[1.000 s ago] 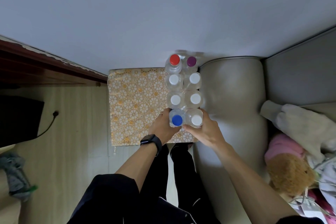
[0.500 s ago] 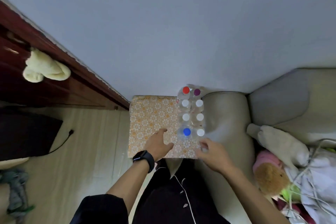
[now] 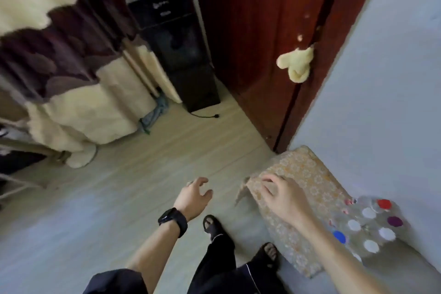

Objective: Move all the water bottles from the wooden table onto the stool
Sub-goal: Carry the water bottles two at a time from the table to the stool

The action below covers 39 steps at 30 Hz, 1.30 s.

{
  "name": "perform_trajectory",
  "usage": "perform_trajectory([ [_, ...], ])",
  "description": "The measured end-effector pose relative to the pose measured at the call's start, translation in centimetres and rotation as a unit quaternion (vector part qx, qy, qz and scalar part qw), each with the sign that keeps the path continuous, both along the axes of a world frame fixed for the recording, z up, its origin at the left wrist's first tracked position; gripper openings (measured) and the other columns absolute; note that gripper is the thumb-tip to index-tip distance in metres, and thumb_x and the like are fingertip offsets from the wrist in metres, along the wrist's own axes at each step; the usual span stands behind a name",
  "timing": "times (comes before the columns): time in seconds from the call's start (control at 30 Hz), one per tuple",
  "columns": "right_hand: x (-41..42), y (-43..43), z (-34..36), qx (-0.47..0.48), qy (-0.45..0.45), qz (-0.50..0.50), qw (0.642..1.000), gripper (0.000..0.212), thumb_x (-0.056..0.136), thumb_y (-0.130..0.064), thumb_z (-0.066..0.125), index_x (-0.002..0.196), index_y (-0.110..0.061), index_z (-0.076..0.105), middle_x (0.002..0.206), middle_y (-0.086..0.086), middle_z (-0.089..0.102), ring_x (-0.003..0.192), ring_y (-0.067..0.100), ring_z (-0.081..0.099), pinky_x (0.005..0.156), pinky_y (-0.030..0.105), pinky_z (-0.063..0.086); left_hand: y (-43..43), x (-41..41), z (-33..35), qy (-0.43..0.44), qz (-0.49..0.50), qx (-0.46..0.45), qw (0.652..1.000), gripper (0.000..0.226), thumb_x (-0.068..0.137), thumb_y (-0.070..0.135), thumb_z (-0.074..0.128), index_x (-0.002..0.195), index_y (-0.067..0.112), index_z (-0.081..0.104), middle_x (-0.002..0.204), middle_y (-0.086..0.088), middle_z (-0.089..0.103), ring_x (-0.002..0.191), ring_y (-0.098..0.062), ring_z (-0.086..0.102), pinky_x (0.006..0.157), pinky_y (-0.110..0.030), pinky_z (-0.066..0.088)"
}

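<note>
Empty hands were recorded on both sides: the left hand (image 3: pixel 194 198), a watch (image 3: pixel 173 221) at its wrist, was held out over the floor (image 3: pixel 119 186) with fingers loosely spread. The right hand (image 3: pixel 280 196) was held above a corner of the stool (image 3: pixel 307 174), fingers relaxed, nothing gripped; whether the cover was touched could not be told. A second before, both hands had been closed round the front pair of bottles, one blue-capped and one white-capped. Half a second before, they had already been drawn just clear. Since then the view had been swung left, toward the door (image 3: pixel 250 31) and the curtain (image 3: pixel 71 79). The water bottles (image 3: pixel 370 227) were seen standing upright in a tight double row along the stool's edge away from the door, well apart from either hand. That last pair was judged delivered. No wooden table was made out, so it could not be told whether bottles remained there. The turn was read as either a return for more or the end of the job.
</note>
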State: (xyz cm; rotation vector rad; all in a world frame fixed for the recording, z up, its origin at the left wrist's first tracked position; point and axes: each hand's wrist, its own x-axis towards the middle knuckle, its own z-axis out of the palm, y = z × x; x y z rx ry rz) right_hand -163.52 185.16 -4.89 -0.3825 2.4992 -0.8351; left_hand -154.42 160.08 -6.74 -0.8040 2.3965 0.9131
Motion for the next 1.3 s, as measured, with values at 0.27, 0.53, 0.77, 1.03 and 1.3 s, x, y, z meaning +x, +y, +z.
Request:
perform_trajectory([
  [0.27, 6.9, -23.8, 6.7, -0.033, 0.095, 0.350, 0.931, 0.024, 0.093, -0.039, 0.062, 0.115, -0.031, 0.069, 0.116, -0.011, 0.068, 0.114, 0.015, 0.056, 0.095, 0.024, 0.039, -13.1, 19.6, 6.1, 0.128, 0.324, -0.061, 0.935, 0.046, 0.094, 0.038, 0.061, 0.137, 0.025, 0.052, 0.136, -0.002, 0.057, 0.129, -0.017, 0.052, 0.101, -0.026, 0.041],
  [0.53, 27.8, -47.5, 10.2, -0.100, 0.135, 0.594, 0.787, 0.028, 0.092, -0.039, 0.067, 0.117, -0.027, 0.069, 0.120, -0.007, 0.068, 0.118, 0.017, 0.056, 0.098, 0.021, 0.036, -21.8, 46.0, 8.8, 0.144, 0.582, -0.130, 0.790, 0.042, 0.095, 0.031, 0.063, 0.135, 0.018, 0.056, 0.134, -0.005, 0.061, 0.129, -0.020, 0.053, 0.103, -0.027, 0.039],
  [0.77, 44.6, -61.4, 15.4, -0.166, 0.147, 0.698, 0.680, 0.035, 0.092, -0.045, 0.064, 0.124, -0.029, 0.065, 0.127, -0.004, 0.065, 0.125, 0.020, 0.051, 0.103, 0.031, 0.041, -27.8, 61.4, 14.6, 0.154, 0.680, -0.217, 0.683, 0.042, 0.094, 0.036, 0.062, 0.134, 0.025, 0.057, 0.133, -0.001, 0.061, 0.127, -0.017, 0.052, 0.096, -0.024, 0.038],
  [1.03, 55.8, -77.6, 21.0, -0.274, 0.141, 0.710, 0.633, 0.038, 0.092, -0.048, 0.062, 0.127, -0.033, 0.061, 0.130, -0.007, 0.062, 0.128, 0.018, 0.048, 0.104, 0.031, 0.039, -42.1, 70.2, 22.4, 0.166, 0.675, -0.329, 0.639, 0.042, 0.094, 0.036, 0.061, 0.135, 0.026, 0.055, 0.135, 0.000, 0.058, 0.130, -0.016, 0.050, 0.103, -0.029, 0.039],
  [1.3, 62.3, -97.4, 27.6, -0.423, 0.111, 0.670, 0.600, 0.025, 0.091, -0.036, 0.066, 0.116, -0.032, 0.069, 0.120, -0.010, 0.067, 0.120, 0.016, 0.053, 0.094, 0.023, 0.036, -60.7, 75.5, 29.6, 0.179, 0.669, -0.407, 0.596, 0.040, 0.091, 0.033, 0.065, 0.130, 0.026, 0.059, 0.127, 0.002, 0.062, 0.121, -0.015, 0.054, 0.092, -0.020, 0.036],
])
